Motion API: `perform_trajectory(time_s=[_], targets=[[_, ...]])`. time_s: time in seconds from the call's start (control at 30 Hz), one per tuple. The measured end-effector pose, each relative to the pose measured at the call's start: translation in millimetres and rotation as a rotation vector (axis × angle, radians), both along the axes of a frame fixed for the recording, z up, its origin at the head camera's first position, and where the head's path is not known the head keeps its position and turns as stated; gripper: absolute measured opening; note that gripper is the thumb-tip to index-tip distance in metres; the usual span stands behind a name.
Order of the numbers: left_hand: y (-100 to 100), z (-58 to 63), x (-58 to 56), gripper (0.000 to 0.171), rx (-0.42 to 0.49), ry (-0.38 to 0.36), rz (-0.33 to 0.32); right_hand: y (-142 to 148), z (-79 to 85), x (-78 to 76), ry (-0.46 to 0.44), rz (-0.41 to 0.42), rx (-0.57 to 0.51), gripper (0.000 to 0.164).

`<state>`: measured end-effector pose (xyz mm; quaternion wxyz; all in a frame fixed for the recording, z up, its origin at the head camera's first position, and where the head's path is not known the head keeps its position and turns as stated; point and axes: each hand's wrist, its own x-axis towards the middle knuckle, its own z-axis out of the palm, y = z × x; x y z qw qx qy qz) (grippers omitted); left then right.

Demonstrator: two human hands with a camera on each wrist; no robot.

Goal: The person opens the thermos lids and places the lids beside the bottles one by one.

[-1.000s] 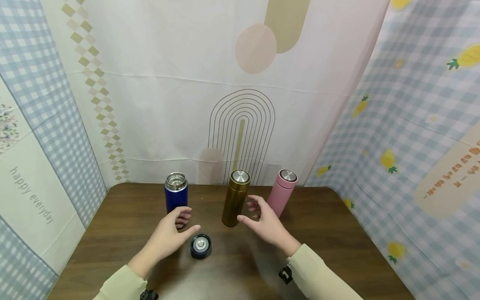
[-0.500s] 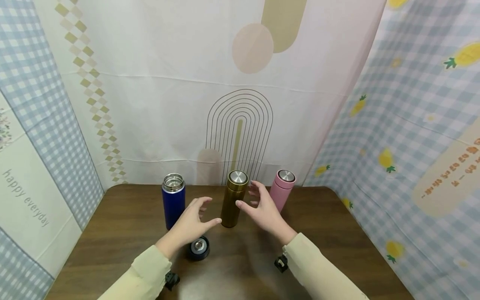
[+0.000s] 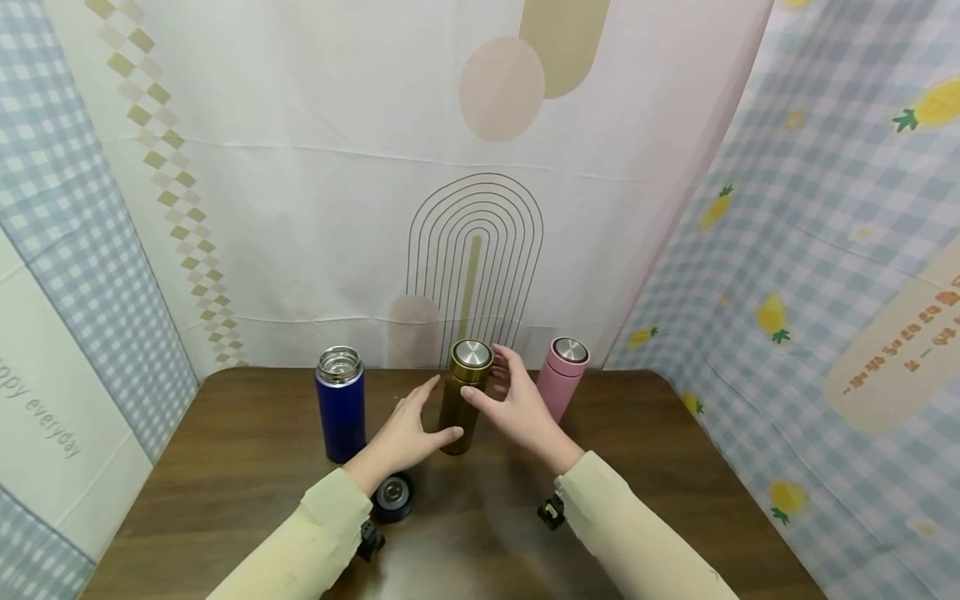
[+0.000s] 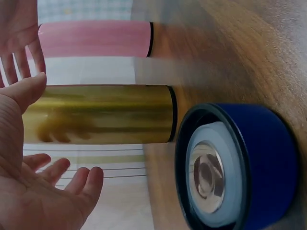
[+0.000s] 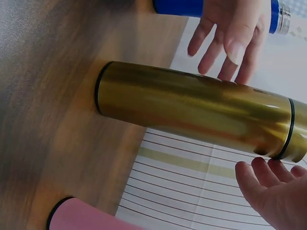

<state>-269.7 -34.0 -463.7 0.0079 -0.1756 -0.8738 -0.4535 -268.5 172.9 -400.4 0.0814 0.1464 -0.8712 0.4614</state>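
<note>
A gold thermos bottle (image 3: 456, 417) stands upright with its steel-topped lid on, between my two hands. My left hand (image 3: 405, 435) spreads thumb and fingers at the bottle's left side; a gap shows between them and the body in the left wrist view. Near the top, my right hand (image 3: 517, 408) reaches around the right side, its fingertips (image 5: 261, 167) right at the seam below the lid. Under my left wrist lies a dark blue lid (image 4: 264, 163), its inner side up. The open blue thermos bottle (image 3: 342, 421) stands to the left, showing its steel mouth.
A pink thermos bottle (image 3: 561, 379) with its lid on stands behind my right hand. The brown wooden table (image 3: 637, 492) ends at a white patterned cloth (image 3: 315, 233) at the back. A checked cloth (image 3: 750, 275) hangs on the right.
My left hand has moved right, from beside the blue bottle to the gold one. My right hand has risen along the gold bottle toward its lid. The bottles stay standing.
</note>
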Motion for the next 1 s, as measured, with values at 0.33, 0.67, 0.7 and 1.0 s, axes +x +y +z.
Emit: perform_trajectory(time_s=[0.33, 0.67, 0.7, 1.0], targets=[[3.7, -6.4, 2.5, 0.087, 0.085, 0.013, -0.051, -5.8, 3.8, -0.4, 0.003, 0.006, -0.016, 0.085], [3.7, -14.9, 10.8, 0.08, 0.153, 0.065, -0.095, -7.1, 0.4, 2.1, -0.005, 0.022, -0.003, 0.076], [3.5, -16.0, 11.8, 0.08, 0.149, 0.062, -0.098, -7.3, 0.0, 2.9, -0.011, 0.027, -0.009, 0.073], [-2.7, -14.0, 26.2, 0.08, 0.138, 0.087, -0.123, -9.3, -3.6, 12.0, 0.046, 0.043, -0.068, 0.065]])
